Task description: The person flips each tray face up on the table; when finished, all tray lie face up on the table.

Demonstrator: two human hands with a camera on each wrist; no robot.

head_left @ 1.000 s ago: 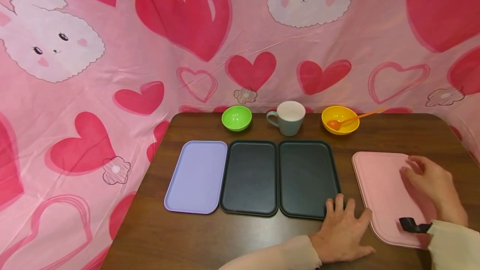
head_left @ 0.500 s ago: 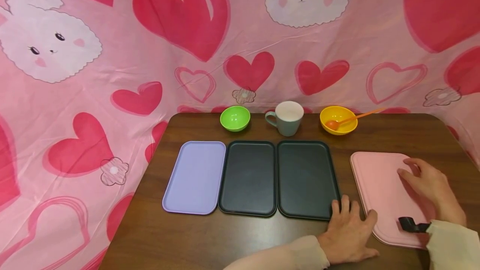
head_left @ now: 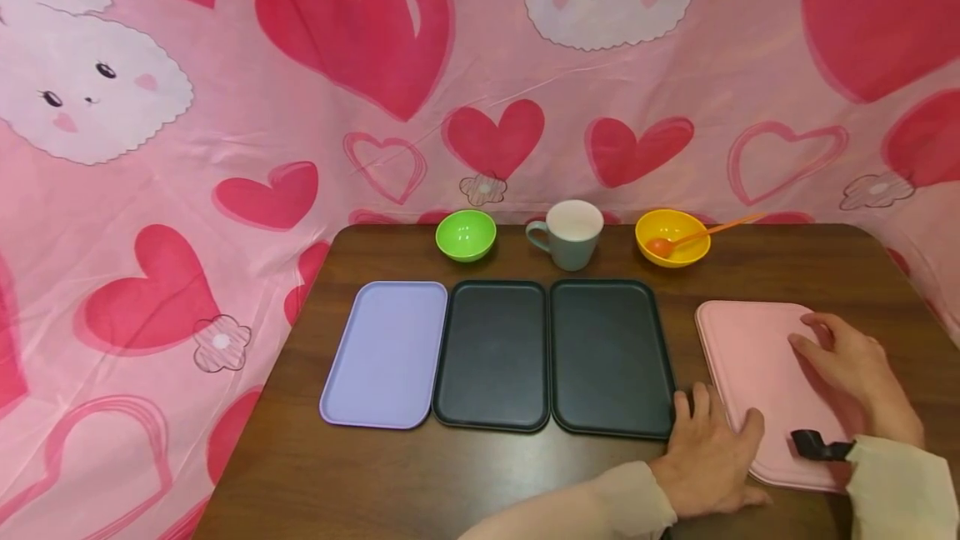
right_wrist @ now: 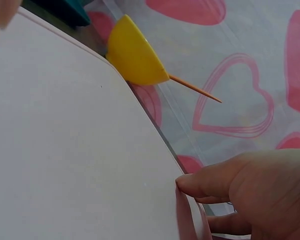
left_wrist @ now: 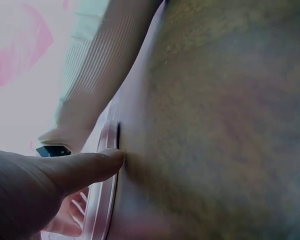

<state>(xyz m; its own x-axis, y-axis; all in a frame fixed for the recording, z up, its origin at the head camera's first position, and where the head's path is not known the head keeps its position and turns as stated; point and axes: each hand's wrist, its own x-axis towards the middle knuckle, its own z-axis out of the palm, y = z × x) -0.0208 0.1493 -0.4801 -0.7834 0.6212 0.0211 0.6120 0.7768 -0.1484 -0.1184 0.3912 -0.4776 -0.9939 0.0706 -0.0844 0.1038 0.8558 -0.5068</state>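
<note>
My left hand is palm down with fingers spread, between the right dark tray and the pink tray. Its leftmost fingertips lie by the dark tray's lower right corner, while its index finger overlaps the pink tray's left edge. The left wrist view shows a finger pointing at a pink rim. At the pink tray's right side, my right hand grips the edge. In the right wrist view, its thumb is on top and other fingers are beyond the rim.
A second dark tray and a lavender tray line up to the left. Behind stand a green bowl, a mug and a yellow bowl holding an orange spoon. A heart-print cloth hangs behind the table.
My left hand has slid right, away from the right dark tray and closer over the pink tray's left edge. My right hand stays at the pink tray. The head view has shifted slightly.
</note>
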